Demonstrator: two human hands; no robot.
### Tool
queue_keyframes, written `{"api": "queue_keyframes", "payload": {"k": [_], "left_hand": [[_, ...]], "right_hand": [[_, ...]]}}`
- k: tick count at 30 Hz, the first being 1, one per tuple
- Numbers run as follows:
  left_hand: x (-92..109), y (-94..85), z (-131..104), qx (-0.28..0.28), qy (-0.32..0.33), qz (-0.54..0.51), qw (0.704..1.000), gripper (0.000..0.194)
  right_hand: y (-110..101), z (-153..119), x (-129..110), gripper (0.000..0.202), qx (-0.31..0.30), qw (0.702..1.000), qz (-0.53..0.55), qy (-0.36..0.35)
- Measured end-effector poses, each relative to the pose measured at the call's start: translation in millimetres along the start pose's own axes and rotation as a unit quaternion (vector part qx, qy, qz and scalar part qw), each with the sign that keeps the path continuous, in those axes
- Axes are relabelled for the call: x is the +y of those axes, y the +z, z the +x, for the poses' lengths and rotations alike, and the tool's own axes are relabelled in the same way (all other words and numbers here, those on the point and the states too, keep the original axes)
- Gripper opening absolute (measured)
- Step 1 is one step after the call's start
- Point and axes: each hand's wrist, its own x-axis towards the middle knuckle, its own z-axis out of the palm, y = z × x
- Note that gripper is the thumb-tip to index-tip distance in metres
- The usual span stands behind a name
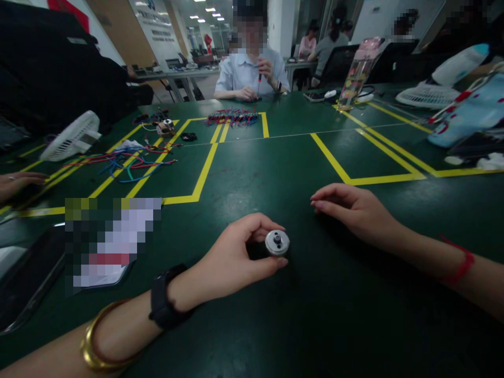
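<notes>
We had the round metal part [277,242] in our L hand [232,257], gripped btwn thumb & fingers, its silver end tipped up w/ a small raised ctr & dark holes either side. It sat near mid-view, over the near half of the green tabletop [252,178]; we couldn't tell if its underside touched down. Our R hand [350,205] was released, fingers loosely curled, off to the rt & a bit farther fwd than the part, well apart from it.

On our L wrist we wore a black watch [167,299] & a gold bangle [96,336]; on the R, a red string [464,268]. Yellow tape [205,173] marked out boxes ahead. Far side, ctr: a bundle of red/blue wires [232,118], in front of a co-worker in a lt-blue shirt [244,73] w/ a red-handled tool. To the L lay loose wires [129,163], a white fan [73,139], & nearer us a dark phone [27,278] by a pixelated item [118,247]. Another person's hand [19,184] showed at the L edge. Far rt: a pink-topped bottle [358,73], a 2nd fan [429,94] & a lt-blue bag [468,110].
</notes>
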Motion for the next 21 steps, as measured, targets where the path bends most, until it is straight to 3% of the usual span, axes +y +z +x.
{"api": "queue_keyframes", "payload": {"k": [8,15,21], "left_hand": [[0.7,-0.1,-1.1,-0.001,-0.003,0.009,1.0,0.036],[-0.8,0.7,-0.5,0.0,0.006,0.008,1.0,0.035],[-1.4,2.3,0.0,0.009,0.018,-0.002,1.0,0.03]], "right_hand": [[3.9,-2.0,-2.1,0.016,-0.041,0.997,-0.067,-0.029],[9.1,-1.5,-11.3,0.01,-0.125,0.954,-0.207,-0.179],[26.1,-14.7,-42.9,0.018,-0.053,0.959,-0.178,-0.215]]}}
